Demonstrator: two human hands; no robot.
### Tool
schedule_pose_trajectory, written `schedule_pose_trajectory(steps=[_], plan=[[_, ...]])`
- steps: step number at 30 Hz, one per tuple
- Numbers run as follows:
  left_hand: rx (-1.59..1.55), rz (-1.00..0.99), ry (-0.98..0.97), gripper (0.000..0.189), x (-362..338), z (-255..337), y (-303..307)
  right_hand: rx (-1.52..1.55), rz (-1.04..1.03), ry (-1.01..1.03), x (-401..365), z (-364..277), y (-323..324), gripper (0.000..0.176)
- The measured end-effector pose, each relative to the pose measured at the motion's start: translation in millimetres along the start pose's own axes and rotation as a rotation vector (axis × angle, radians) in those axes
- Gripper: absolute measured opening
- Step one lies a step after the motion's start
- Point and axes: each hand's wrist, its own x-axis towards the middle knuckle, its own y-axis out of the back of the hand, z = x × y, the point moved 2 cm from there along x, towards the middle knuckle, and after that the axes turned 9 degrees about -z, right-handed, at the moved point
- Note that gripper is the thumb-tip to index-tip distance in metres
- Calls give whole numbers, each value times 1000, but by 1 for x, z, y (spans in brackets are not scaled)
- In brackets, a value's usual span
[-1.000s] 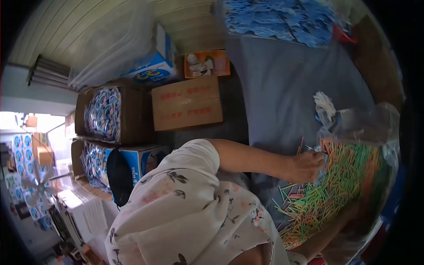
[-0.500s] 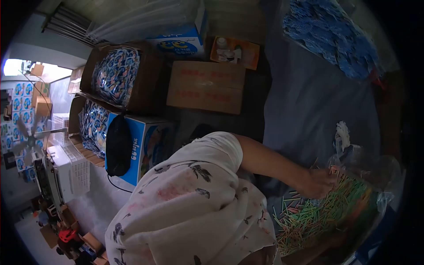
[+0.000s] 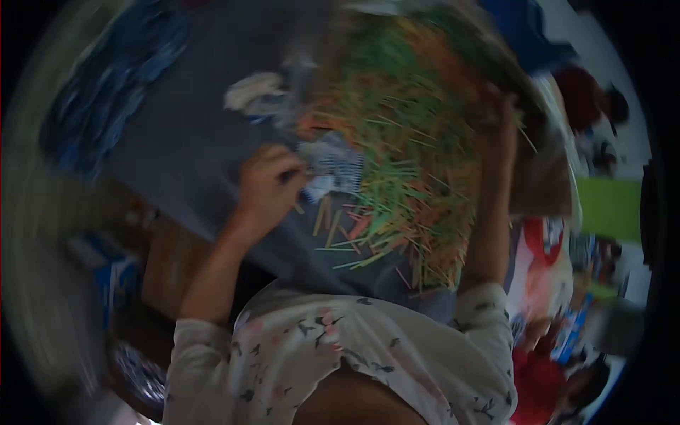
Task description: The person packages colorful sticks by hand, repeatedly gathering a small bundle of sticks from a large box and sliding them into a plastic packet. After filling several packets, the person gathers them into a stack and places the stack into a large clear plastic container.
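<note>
My left hand [image 3: 270, 180] has its fingers curled together beside a clear blue-striped plastic bag [image 3: 336, 166], over the grey cloth [image 3: 191, 134]; whatever it may hold is too blurred to make out. On the far right of a large pile of thin green, yellow and orange sticks [image 3: 404, 142], my right hand [image 3: 496, 113] is smeared by motion, with a few sticks showing near its fingers. A bundled white band or cloth [image 3: 256, 93] lies on the grey cloth above my left hand.
A heap of blue packaging [image 3: 106, 92] lies at the upper left. Cardboard and blue-white boxes [image 3: 117, 276] stand at the lower left. People in red [image 3: 538, 382] and dark red [image 3: 577, 99] are at the right.
The view has swung round towards the stick pile, so both arms now show. My left hand now appears beside the striped bag, and my right hand at the pile's far side.
</note>
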Motion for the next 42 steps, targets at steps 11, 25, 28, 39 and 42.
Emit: schedule_pose_trajectory(steps=[11,25,28,39,42], plan=[[-332,-143,65,12,58,42,-52,-239,-171,51,-39,56,-152,77],[-574,-242,95,9,63,49,-81,-998,-283,169,-44,81,-163,59],[-613,-294,164,8,64,49,-86,-1606,-220,459,-44,63,-175,51],[-694,-332,70,11,74,53,-99,-1074,-309,61,-39,72,-165,68],[-637,-326,177,11,82,51,-103,-901,-177,52,-37,66,-164,67]])
